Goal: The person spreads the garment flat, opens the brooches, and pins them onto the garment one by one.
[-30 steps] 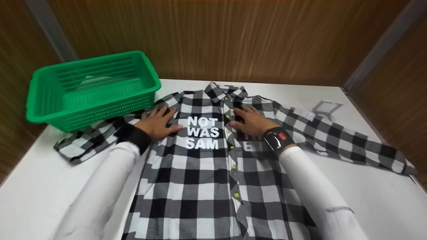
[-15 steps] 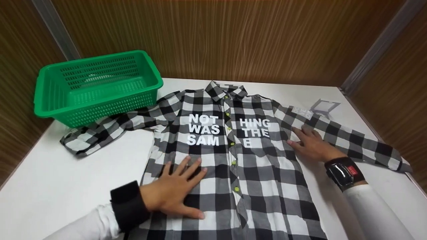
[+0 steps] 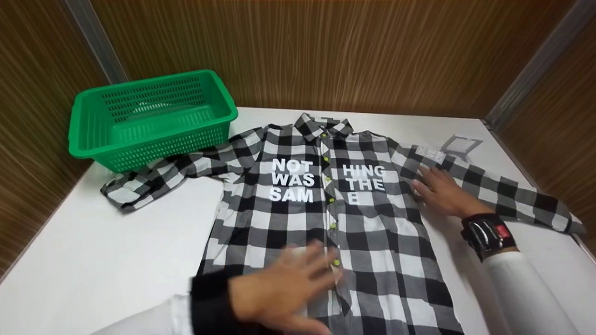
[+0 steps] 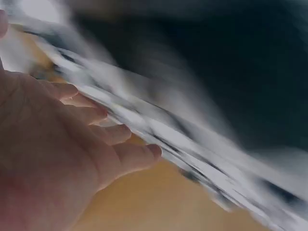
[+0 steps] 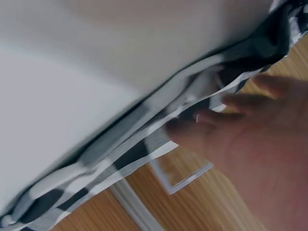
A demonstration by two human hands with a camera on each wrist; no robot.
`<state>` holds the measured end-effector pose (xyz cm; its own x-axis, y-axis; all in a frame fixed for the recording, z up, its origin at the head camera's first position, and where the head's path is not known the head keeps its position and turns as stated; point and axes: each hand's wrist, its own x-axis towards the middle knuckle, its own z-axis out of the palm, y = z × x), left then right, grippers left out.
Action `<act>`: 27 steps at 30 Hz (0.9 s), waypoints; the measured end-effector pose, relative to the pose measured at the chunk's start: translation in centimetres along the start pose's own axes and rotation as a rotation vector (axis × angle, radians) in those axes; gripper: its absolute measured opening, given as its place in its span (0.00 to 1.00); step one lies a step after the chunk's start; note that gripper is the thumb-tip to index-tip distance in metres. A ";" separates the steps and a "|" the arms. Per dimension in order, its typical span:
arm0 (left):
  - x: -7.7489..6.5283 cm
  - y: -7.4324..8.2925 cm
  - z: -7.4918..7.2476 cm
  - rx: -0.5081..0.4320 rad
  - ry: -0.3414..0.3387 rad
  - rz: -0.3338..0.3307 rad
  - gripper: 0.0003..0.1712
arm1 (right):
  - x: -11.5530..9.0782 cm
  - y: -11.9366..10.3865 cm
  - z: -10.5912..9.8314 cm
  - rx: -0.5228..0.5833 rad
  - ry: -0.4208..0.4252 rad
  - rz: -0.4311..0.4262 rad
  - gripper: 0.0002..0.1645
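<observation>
A black, grey and white checked button-up shirt (image 3: pixel 288 228) lies front up with both sleeves spread and white lettering on the chest. Over its lower front, blurred by motion, is my left hand (image 3: pixel 288 284), fingers spread. The left wrist view shows that hand (image 4: pixel 62 134) with straight fingers beside the blurred checked cloth; contact cannot be told. My right hand (image 3: pixel 442 193) is at the upper part of the sleeve on the right, fingers extended. In the right wrist view its fingers (image 5: pixel 192 137) lie along the checked sleeve (image 5: pixel 139 149), gripping nothing.
A green plastic basket (image 3: pixel 172 139) stands at the back left, beside the left-hand sleeve. A small grey frame-like object (image 3: pixel 461 144) is behind the right-hand sleeve. Wood-grain panels (image 3: pixel 326 56) rise behind the white table (image 3: pixel 139 256).
My left hand has moved from the upper left of the shirt down to its lower front, then rightward. My right hand has moved from the chest out to the right-hand sleeve.
</observation>
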<state>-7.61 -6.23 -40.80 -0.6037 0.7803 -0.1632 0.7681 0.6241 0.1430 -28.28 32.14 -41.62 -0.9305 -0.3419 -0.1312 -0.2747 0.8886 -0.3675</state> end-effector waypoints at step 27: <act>2.6 3.9 6.9 0.389 0.316 0.311 0.41 | 8.3 2.5 -5.9 -0.042 0.085 0.091 0.29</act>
<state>-4.68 -2.02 -47.42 -0.3262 0.9354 0.1364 0.9050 0.3507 -0.2407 -38.15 33.30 -38.15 -0.9687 -0.2340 -0.0830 -0.1967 0.9274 -0.3183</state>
